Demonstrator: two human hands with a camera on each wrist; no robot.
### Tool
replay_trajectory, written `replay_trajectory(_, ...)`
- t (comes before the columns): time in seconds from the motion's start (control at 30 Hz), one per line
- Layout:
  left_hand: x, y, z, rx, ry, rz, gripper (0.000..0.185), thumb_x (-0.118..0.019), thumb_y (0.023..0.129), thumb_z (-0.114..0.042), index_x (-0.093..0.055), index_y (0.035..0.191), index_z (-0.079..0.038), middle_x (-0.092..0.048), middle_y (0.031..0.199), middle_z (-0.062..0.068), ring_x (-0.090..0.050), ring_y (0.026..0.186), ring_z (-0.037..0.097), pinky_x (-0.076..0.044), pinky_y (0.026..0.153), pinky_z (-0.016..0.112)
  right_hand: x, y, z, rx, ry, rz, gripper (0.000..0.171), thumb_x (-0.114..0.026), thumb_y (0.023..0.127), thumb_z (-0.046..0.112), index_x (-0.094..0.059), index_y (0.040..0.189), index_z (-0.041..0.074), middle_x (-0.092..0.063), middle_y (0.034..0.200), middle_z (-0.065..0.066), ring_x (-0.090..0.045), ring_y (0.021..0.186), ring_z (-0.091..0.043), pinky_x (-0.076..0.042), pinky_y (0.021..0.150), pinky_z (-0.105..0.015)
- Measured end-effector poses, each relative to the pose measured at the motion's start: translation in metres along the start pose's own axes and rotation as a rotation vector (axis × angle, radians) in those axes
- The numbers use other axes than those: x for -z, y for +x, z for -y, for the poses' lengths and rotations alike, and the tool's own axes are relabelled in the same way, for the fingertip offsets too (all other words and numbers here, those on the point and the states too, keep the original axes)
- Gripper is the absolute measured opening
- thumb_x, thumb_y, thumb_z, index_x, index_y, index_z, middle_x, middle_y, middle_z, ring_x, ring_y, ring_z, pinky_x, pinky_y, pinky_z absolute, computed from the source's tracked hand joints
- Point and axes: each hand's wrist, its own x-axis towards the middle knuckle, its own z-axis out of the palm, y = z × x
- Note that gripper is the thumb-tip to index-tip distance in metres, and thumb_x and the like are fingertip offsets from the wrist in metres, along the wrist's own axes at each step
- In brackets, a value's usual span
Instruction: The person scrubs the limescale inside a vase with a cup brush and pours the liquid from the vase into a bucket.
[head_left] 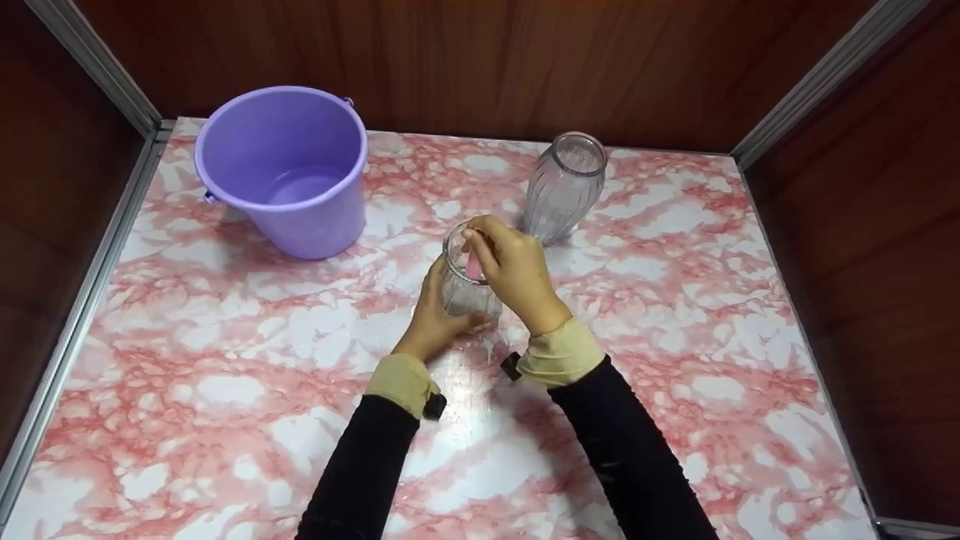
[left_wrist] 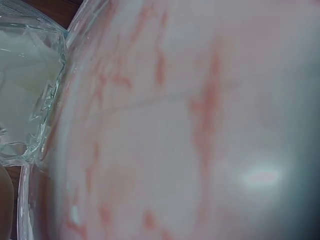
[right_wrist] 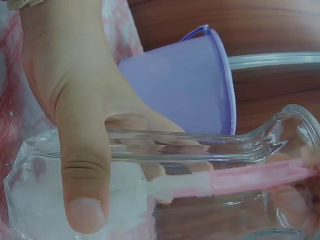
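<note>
Around the lower body of a clear glass vase (head_left: 471, 301), my left hand (head_left: 435, 320) is wrapped, its thumb showing across the glass in the right wrist view. A brush with a pink handle (right_wrist: 245, 179) and a white head (right_wrist: 127, 187) reaches down inside the vase, the head near the base. My right hand (head_left: 519, 271) pinches the handle's upper end at the vase mouth. At the left edge of the left wrist view, the thick base of the vase (left_wrist: 30, 90) appears close over the table.
A purple bucket (head_left: 319, 229) stands at the back left. Another ribbed glass vase (head_left: 562, 199) stands upright behind my right hand. Dark wooden panels (head_left: 465, 67) enclose the back and sides of the red-and-white marbled table (head_left: 675, 322).
</note>
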Motion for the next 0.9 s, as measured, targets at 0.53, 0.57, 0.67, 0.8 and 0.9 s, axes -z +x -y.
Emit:
replay_trajectory(0.53, 0.0019, -0.0001, -0.0006, 0.034, 0.016, -0.002, 0.116, -0.094, 0.07, -0.02, -0.021, 0.16, -0.025, -0.029, 0.161, 0.006, -0.03, 0.146, 0.03, -0.025, 0.121, 0.051, 0.0011, -0.0009, -0.0006, -0.025, 0.035, 0.0, 0.015, -0.063, 0.101, 0.016, -0.07, 0.102, 0.003, -0.076, 0.085, -0.006, -0.068, 0.069, -0.017, -0.057, 0.063, -0.032)
replay_trajectory(0.57, 0.0021, -0.0001, -0.0005, 0.039, 0.011, 0.001, 0.117, -0.094, 0.07, -0.02, -0.02, 0.16, -0.026, -0.028, 0.162, 0.006, -0.03, 0.146, 0.029, -0.024, 0.121, 0.051, 0.0008, -0.0013, -0.001, -0.026, 0.046, -0.005, 0.015, -0.063, 0.101, 0.016, -0.071, 0.102, 0.002, -0.076, 0.086, -0.007, -0.069, 0.07, -0.017, -0.057, 0.064, -0.031)
replay_trajectory(0.67, 0.0021, -0.0001, -0.0004, 0.044, 0.013, 0.006, 0.116, -0.093, 0.071, -0.02, -0.019, 0.16, -0.025, -0.026, 0.164, 0.007, -0.026, 0.149, 0.028, -0.021, 0.122, 0.049, 0.0004, -0.0024, -0.0021, -0.024, 0.084, -0.021, 0.015, -0.065, 0.099, 0.016, -0.072, 0.102, 0.003, -0.076, 0.087, -0.008, -0.065, 0.067, -0.014, -0.056, 0.063, -0.029)
replay_trajectory(0.8, 0.0011, 0.0009, 0.0011, 0.007, 0.023, 0.005, 0.115, -0.093, 0.072, -0.018, -0.019, 0.16, -0.02, -0.025, 0.163, 0.01, -0.024, 0.15, 0.026, -0.018, 0.124, 0.045, 0.0001, -0.0038, -0.0025, -0.013, 0.131, -0.054, 0.016, -0.067, 0.097, 0.017, -0.074, 0.101, 0.003, -0.076, 0.091, -0.007, -0.062, 0.068, -0.011, -0.055, 0.064, -0.028)
replay_trajectory(0.9, -0.0001, 0.0011, 0.0014, -0.014, 0.025, 0.0, 0.116, -0.093, 0.071, -0.017, -0.019, 0.16, -0.019, -0.025, 0.163, 0.01, -0.024, 0.149, 0.025, -0.017, 0.124, 0.044, -0.001, -0.0047, -0.0022, 0.0, 0.137, -0.087, 0.016, -0.068, 0.097, 0.017, -0.076, 0.1, 0.003, -0.077, 0.096, -0.007, -0.068, 0.077, -0.012, -0.058, 0.071, -0.028)
